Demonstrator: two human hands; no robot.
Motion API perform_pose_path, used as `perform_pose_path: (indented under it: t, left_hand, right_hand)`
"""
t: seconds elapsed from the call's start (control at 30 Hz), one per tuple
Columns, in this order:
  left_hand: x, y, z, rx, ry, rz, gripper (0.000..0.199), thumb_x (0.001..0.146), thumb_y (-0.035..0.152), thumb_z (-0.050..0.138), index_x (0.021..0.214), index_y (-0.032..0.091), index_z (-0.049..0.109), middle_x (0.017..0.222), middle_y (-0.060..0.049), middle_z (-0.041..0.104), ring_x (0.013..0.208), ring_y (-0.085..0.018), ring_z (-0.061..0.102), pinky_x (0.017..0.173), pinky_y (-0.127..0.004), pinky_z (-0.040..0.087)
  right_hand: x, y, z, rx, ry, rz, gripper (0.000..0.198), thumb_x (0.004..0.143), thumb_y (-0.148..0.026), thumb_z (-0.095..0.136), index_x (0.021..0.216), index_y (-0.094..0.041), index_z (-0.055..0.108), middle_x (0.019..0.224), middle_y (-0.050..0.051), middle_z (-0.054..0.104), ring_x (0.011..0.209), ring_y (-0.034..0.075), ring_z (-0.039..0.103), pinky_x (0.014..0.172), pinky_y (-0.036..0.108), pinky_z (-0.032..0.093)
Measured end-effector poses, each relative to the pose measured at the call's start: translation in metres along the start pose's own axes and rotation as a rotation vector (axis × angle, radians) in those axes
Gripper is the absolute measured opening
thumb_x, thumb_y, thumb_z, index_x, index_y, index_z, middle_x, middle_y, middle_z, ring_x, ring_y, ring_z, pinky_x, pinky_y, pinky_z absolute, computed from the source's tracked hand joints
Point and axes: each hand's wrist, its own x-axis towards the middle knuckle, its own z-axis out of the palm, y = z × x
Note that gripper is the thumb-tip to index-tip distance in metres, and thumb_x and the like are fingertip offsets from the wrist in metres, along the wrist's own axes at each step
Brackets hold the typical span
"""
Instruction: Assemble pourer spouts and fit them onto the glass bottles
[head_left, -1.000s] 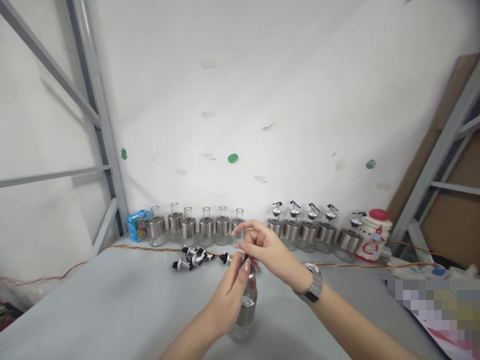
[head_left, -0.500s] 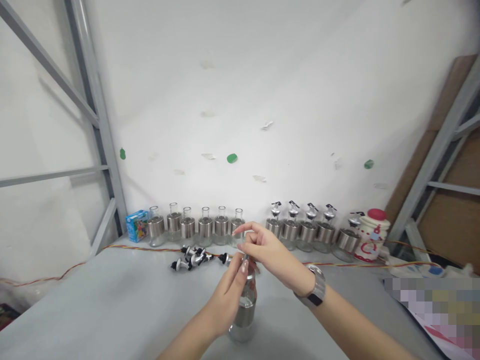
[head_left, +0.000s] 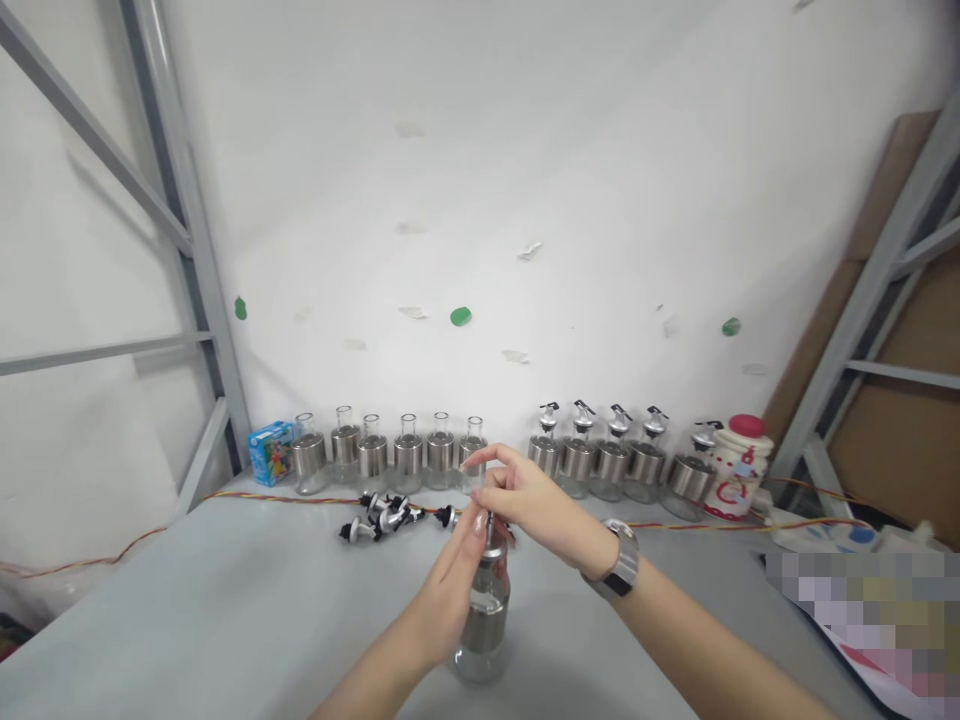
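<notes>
A glass bottle [head_left: 482, 632] with a brushed steel band stands upright on the grey table, close in front of me. In its mouth sits a silver pourer spout [head_left: 492, 550], its upper part mostly covered by my fingers. My left hand [head_left: 448, 588] is closed on the spout from the left, thumb along its side. From the right, my right hand [head_left: 519, 500] pinches the top of the same spout, its index finger bent outward over it. Several loose pourer spouts [head_left: 390, 515] with black stoppers lie behind my left hand, and another spout [head_left: 447, 516] lies nearer the bottle.
Along the wall stand several open bottles [head_left: 409, 455] on the left and several bottles with spouts [head_left: 613, 462] on the right. A blue box [head_left: 271, 453] and a white jar with a red lid [head_left: 739, 470] flank the rows. A twisted wire [head_left: 300, 498] crosses the table.
Both hands stay on the spout with nearly the same grip, lying slightly lower around it. More of the silver collar shows below my fingers. The whole view has shifted a little.
</notes>
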Motion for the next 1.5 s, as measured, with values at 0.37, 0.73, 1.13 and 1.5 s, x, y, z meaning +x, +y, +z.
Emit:
perform_pose_path:
  t: [0.37, 0.73, 1.13, 1.5]
  left_hand:
    - [0.003, -0.004, 0.0, -0.052, 0.008, 0.007, 0.038, 0.085, 0.049, 0.028, 0.078, 0.017, 0.048, 0.065, 0.001, 0.047, 0.056, -0.011, 0.045, 0.055, -0.025, 0.038]
    - [0.009, -0.014, -0.008, -0.221, -0.139, -0.11, 0.057, 0.076, 0.067, 0.021, 0.075, 0.017, 0.047, 0.051, 0.003, 0.046, 0.043, -0.009, 0.043, 0.048, -0.024, 0.038]
    - [0.002, -0.004, -0.004, -0.199, -0.162, -0.122, 0.057, 0.076, 0.066, 0.02, 0.075, 0.016, 0.047, 0.057, 0.001, 0.046, 0.048, -0.009, 0.043, 0.051, -0.023, 0.037]
    - [-0.002, -0.001, -0.006, -0.158, -0.214, -0.043, 0.039, 0.079, 0.054, 0.037, 0.084, 0.016, 0.045, 0.066, 0.0, 0.047, 0.055, -0.009, 0.044, 0.056, -0.024, 0.038]
  right_hand:
    - [-0.007, 0.0, -0.01, -0.473, 0.009, -0.219, 0.029, 0.082, -0.047, 0.042, 0.072, -0.02, 0.043, 0.057, -0.005, 0.046, 0.052, 0.01, 0.044, 0.05, 0.022, 0.035]
    - [-0.005, -0.012, -0.022, -0.777, -0.234, -0.398, 0.033, 0.09, -0.034, 0.031, 0.063, -0.019, 0.042, 0.059, -0.003, 0.042, 0.055, 0.01, 0.042, 0.053, 0.021, 0.033]
    - [-0.009, 0.003, -0.017, -0.672, -0.163, -0.411, 0.04, 0.089, -0.041, 0.026, 0.062, -0.019, 0.044, 0.061, -0.002, 0.046, 0.057, 0.011, 0.045, 0.056, 0.022, 0.035]
    - [-0.013, -0.003, -0.017, -0.783, -0.162, -0.458, 0.036, 0.09, -0.037, 0.028, 0.064, -0.02, 0.046, 0.063, -0.001, 0.048, 0.058, 0.012, 0.046, 0.057, 0.023, 0.036]
